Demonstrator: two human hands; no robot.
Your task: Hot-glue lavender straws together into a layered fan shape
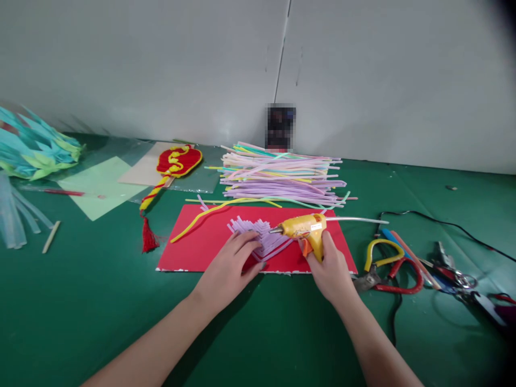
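A yellow hot glue gun with an orange trigger is gripped in my right hand, its nozzle pointing left. A clear glue stick sticks out of its back. Under the nozzle lies a lilac piece of chevron-laid pipe cleaners. My left hand rests on its left side, fingers spread and thumb apart at the lower edge; part of the piece is hidden beneath. Both sit over a red board with a worn white front edge.
Behind the board is a pile of pastel pipe cleaners. A red-and-yellow tasselled fan lies left of it. Yellow-and-red-handled pliers, a black cord and other tools are at right. Clear glue sticks are at far left.
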